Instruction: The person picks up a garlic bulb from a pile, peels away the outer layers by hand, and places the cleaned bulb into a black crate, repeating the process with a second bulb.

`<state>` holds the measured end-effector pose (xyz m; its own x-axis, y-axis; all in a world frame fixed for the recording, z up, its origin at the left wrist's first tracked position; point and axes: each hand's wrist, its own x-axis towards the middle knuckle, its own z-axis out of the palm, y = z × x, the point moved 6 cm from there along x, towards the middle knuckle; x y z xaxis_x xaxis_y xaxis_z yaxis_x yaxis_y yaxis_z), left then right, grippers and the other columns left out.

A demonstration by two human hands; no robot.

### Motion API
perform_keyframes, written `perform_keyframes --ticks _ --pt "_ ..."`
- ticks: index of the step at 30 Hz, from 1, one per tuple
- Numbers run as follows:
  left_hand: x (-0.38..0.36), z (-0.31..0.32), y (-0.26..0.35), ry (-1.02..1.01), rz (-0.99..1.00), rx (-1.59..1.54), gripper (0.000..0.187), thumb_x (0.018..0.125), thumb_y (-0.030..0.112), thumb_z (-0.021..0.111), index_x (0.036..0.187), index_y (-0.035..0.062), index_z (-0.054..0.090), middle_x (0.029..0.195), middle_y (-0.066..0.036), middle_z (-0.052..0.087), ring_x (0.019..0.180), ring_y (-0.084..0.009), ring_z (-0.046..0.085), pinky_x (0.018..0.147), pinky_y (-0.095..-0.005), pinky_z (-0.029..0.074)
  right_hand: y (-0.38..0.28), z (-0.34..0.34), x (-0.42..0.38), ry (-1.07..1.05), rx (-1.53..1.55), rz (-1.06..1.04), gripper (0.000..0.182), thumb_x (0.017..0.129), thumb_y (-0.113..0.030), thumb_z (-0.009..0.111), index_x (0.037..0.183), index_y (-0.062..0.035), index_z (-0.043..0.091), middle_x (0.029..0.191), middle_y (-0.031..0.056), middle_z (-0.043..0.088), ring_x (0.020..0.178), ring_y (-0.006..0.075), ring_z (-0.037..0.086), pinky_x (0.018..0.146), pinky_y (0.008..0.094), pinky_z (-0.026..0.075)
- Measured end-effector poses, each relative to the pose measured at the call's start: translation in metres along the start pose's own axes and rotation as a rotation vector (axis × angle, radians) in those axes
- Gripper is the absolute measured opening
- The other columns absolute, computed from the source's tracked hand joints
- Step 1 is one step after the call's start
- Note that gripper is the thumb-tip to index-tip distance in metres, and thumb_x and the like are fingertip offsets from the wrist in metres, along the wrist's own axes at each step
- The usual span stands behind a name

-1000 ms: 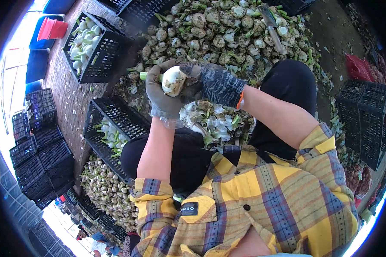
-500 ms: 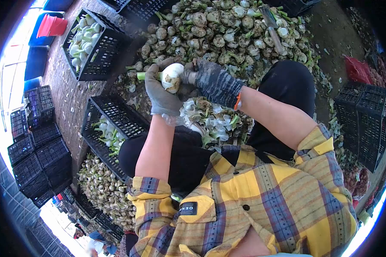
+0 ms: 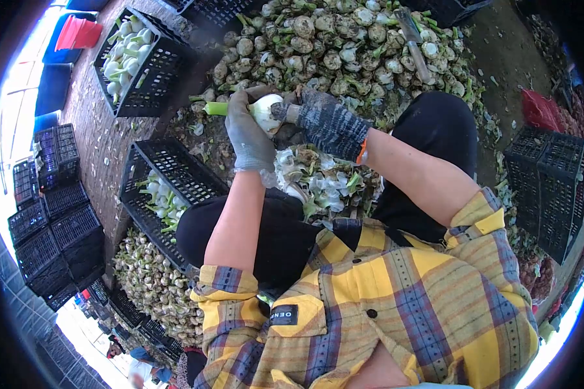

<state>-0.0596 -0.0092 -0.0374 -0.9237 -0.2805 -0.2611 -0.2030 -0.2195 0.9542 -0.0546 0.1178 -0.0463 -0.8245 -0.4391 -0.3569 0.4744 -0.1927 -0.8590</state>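
Note:
A white bulb (image 3: 264, 111) with a cut green stem is held in my left hand (image 3: 245, 126), which wears a grey glove. Its stem points left past the fingers. Against the bulb's right side rests my right hand (image 3: 331, 124) in a dark striped glove, its fingers closed. A short brownish stub shows between that hand and the bulb; what it belongs to is hidden. Below the hands lies a heap of white peelings (image 3: 328, 181). Beyond them is a large pile of soiled bulbs (image 3: 331, 52).
A knife (image 3: 415, 48) lies on the pile. Black crates of cleaned bulbs stand at the upper left (image 3: 150, 78) and beside my left knee (image 3: 175, 170). More bulbs (image 3: 156, 285) lie at the lower left. Stacked crates (image 3: 544, 188) are on the right.
The bulb has turned and its dirty brown patch is now mostly out of sight. Both hands have shifted slightly to the right.

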Motion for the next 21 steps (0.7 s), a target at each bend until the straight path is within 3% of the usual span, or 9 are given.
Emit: perform_keyframes --ticks 3,7,12,15,18,20,21 --pt "-0.004 0.003 -0.005 0.069 -0.298 -0.288 0.038 0.091 0.03 0.035 0.09 0.0014 0.06 0.084 -0.011 0.064 0.072 -0.0202 0.061 0.068 -0.0314 0.051 0.007 0.0 0.001 -0.041 -0.032 -0.046 0.029 0.084 -0.022 0.063 0.103 0.0006 0.06 0.09 0.0089 0.065 0.081 0.0134 0.059 0.073 0.0281 0.048" --pt "-0.006 0.006 -0.007 0.056 -0.384 -0.386 0.037 0.089 0.034 0.036 0.093 0.0057 0.059 0.085 -0.011 0.064 0.072 -0.0238 0.062 0.066 -0.038 0.052 -0.005 0.008 -0.01 -0.068 0.236 0.081 0.027 0.085 -0.02 0.062 0.103 0.0005 0.059 0.089 0.0082 0.065 0.079 0.0129 0.06 0.072 0.0275 0.049" --pt "-0.008 0.004 -0.014 0.046 -0.519 -0.467 0.036 0.089 0.036 0.035 0.095 0.0093 0.059 0.088 -0.01 0.065 0.074 -0.0256 0.062 0.063 -0.043 0.052 -0.003 0.009 -0.007 0.017 0.001 -0.01 0.022 0.085 -0.018 0.062 0.098 -0.0004 0.058 0.085 0.0075 0.064 0.075 0.0125 0.06 0.069 0.0272 0.05" --pt "-0.003 0.0 -0.021 0.039 -0.516 -0.494 0.038 0.089 0.037 0.035 0.093 0.0088 0.059 0.088 -0.01 0.065 0.073 -0.0257 0.062 0.064 -0.0426 0.051 -0.003 0.007 -0.005 0.024 -0.006 -0.026 0.021 0.085 -0.016 0.063 0.098 -0.0005 0.057 0.085 0.0073 0.064 0.074 0.0123 0.059 0.069 0.0275 0.05" --pt "-0.003 0.001 -0.019 0.075 -0.48 -0.476 0.04 0.089 0.036 0.036 0.1 0.0056 0.061 0.091 -0.013 0.065 0.079 -0.0284 0.062 0.075 -0.0428 0.051 -0.005 0.007 -0.006 0.06 0.002 0.056 0.027 0.084 -0.021 0.065 0.098 -0.0005 0.057 0.088 0.0089 0.064 0.076 0.0133 0.059 0.07 0.0278 0.049" --pt "-0.007 0.004 -0.014 0.104 -0.429 -0.388 0.04 0.089 0.037 0.037 0.101 0.0066 0.061 0.09 -0.012 0.065 0.079 -0.0275 0.062 0.072 -0.0418 0.051 -0.015 0.009 -0.009 0.078 -0.066 0.107 0.029 0.082 -0.024 0.067 0.097 -0.0008 0.056 0.089 0.0095 0.064 0.077 0.0145 0.059 0.071 0.0283 0.049" --pt "-0.008 0.005 -0.012 0.117 -0.403 -0.342 0.04 0.089 0.037 0.037 0.101 0.007 0.061 0.09 -0.011 0.065 0.078 -0.0271 0.062 0.071 -0.0414 0.052 -0.005 0.005 0.001 0.116 -0.12 -0.009 0.031 0.081 -0.026 0.068 0.096 -0.0019 0.056 0.088 0.0101 0.064 0.076 0.0166 0.059 0.071 0.0289 0.048"
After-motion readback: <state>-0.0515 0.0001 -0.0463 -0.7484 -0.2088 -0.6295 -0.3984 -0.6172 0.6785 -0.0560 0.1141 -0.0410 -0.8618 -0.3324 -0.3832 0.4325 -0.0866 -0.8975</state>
